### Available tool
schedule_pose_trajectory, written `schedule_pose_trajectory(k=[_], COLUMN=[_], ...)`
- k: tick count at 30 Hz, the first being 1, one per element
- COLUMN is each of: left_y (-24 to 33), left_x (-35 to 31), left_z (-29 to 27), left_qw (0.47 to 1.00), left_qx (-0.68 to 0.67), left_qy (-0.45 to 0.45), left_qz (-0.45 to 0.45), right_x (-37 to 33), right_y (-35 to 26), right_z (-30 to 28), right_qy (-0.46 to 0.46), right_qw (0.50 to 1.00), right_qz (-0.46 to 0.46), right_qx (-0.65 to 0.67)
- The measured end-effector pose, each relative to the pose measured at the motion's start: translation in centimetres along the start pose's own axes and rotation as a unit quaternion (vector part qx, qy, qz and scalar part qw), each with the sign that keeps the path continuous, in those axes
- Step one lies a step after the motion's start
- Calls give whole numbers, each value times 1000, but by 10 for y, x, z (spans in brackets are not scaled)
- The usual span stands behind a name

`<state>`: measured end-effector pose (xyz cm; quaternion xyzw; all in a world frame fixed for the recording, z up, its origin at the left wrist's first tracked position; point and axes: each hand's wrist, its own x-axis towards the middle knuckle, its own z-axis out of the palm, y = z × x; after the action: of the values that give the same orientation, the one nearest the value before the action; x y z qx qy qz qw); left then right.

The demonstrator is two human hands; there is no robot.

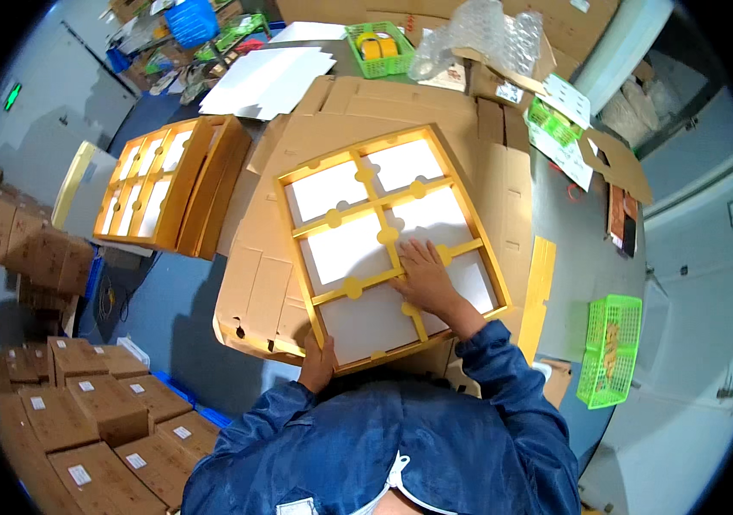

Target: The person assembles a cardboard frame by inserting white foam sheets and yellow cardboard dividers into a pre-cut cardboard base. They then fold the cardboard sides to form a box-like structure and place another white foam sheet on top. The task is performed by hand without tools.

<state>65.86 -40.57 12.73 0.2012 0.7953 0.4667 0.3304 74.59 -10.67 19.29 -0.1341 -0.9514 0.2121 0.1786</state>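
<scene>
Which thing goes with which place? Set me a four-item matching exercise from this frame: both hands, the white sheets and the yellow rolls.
1. left hand
2. right hand
3. white sheets
4. yellow rolls

A. in a green basket
B. over the dividers inside the yellow tray
C. at the tray's near-left corner
D. beyond the tray, toward the left

Pairs: 1-C, 2-B, 3-D, 4-A

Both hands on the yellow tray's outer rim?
No: only the left hand is at the outer rim of the yellow six-compartment tray; the right hand lies over its inner dividers.
</scene>
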Motion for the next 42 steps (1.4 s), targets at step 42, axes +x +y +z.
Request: schedule_pose_trajectory(k=[42], left_y=[83], left_x=[258], left_z=[-368], left_qw=[787], left_qx=[-291], left_qy=[543], left_qz=[-30], right_x=[-8], right_y=[-83], right_z=[-75], right_qy=[205], right_qw=[951], right_qz=[221], right_qx=[67])
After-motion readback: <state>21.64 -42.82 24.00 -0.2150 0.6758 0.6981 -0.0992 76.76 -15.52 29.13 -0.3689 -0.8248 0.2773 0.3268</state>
